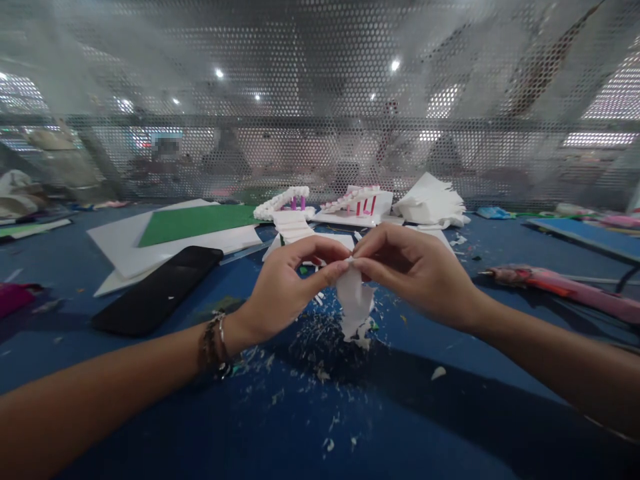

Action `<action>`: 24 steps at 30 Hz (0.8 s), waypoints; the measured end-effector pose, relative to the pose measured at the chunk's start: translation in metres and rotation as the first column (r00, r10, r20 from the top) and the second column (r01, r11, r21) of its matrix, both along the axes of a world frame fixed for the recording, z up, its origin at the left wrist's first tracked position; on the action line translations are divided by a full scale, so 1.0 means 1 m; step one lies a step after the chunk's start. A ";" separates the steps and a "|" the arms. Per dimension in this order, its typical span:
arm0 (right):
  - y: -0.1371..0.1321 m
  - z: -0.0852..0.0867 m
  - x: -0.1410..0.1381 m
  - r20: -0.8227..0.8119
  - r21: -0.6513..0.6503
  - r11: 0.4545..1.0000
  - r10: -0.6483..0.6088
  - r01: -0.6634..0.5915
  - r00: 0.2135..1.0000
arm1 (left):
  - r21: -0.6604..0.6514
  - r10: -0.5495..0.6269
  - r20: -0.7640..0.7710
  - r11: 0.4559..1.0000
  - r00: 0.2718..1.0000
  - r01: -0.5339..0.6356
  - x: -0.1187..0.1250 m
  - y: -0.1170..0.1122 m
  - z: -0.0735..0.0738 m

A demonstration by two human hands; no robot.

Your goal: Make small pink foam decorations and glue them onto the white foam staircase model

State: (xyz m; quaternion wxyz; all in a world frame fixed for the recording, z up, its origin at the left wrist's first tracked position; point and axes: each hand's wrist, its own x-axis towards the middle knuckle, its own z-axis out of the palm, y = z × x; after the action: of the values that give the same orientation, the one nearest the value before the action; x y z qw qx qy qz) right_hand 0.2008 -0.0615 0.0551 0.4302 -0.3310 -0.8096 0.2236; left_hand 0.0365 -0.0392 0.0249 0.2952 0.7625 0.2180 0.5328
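Counted on the blue table [150, 413]: two hands, left hand [280, 287] and right hand [415, 270]; one white foam piece [354, 300]; one black phone [160, 288]; one pink glue gun [555, 287]; two foam staircase models [285, 203]; one green sheet [195, 223].

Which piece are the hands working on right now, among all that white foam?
On the blue table, look near its middle, above the heap of white crumbs. The left hand and right hand pinch a small ragged white foam scrap that hangs between their fingertips, the only piece held off the table.
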 end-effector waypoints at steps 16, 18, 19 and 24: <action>-0.002 -0.011 -0.005 0.071 0.125 0.986 -0.122 0.112 0.990 | -0.135 0.034 0.008 0.990 0.999 -0.033 0.000 -0.002 0.007; -0.003 -0.012 -0.006 0.063 0.146 0.982 -0.133 0.123 0.989 | -0.152 0.018 0.025 0.988 1.000 -0.014 0.001 -0.002 0.007; -0.003 -0.012 -0.006 0.064 0.150 0.982 -0.124 0.113 0.990 | -0.161 0.011 0.034 0.987 0.999 -0.005 0.001 -0.002 0.007; -0.001 -0.011 -0.001 0.072 0.209 0.975 -0.098 0.081 0.993 | -0.218 -0.014 0.049 0.976 0.999 0.024 0.002 -0.002 0.010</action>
State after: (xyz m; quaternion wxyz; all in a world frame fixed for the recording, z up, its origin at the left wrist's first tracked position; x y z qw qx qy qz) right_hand 0.2002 -0.0629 0.0438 0.4381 -0.3300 -0.8296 0.1051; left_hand 0.0382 -0.0413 0.0345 0.3874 0.7147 0.2611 0.5206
